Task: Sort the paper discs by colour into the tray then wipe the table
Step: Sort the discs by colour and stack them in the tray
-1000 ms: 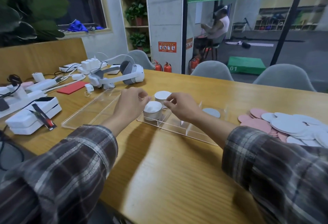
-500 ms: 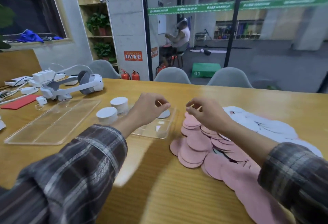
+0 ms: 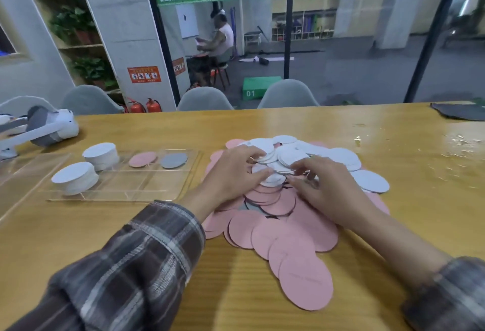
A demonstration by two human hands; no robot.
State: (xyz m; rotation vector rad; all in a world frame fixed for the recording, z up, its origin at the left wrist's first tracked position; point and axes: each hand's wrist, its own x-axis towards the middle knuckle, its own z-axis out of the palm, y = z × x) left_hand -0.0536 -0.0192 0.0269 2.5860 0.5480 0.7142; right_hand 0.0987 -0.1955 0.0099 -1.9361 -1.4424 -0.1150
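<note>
At 12 o'clock on the pile (image 3: 275,236), left hand (image 3: 233,175) and right hand (image 3: 325,189) pinch white discs (image 3: 288,157), probably flimsy and slidey, so best grabbed by the edges.

tray (image 3: 131,189): clear, two white stacks (image 3: 101,153), pink disc (image 3: 143,159), grey disc (image 3: 173,160) | disc heap (image 3: 296,238): pink, white, beside tray

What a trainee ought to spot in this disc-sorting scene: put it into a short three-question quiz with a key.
1. True or false: the tray holds two white stacks.
2. Which single disc lies beside the pink disc in the tray? A grey disc, B green disc, C black disc.
3. Short answer: what does the left hand grip on the pile?
Key: 1 true; 2 A; 3 white discs.
</note>
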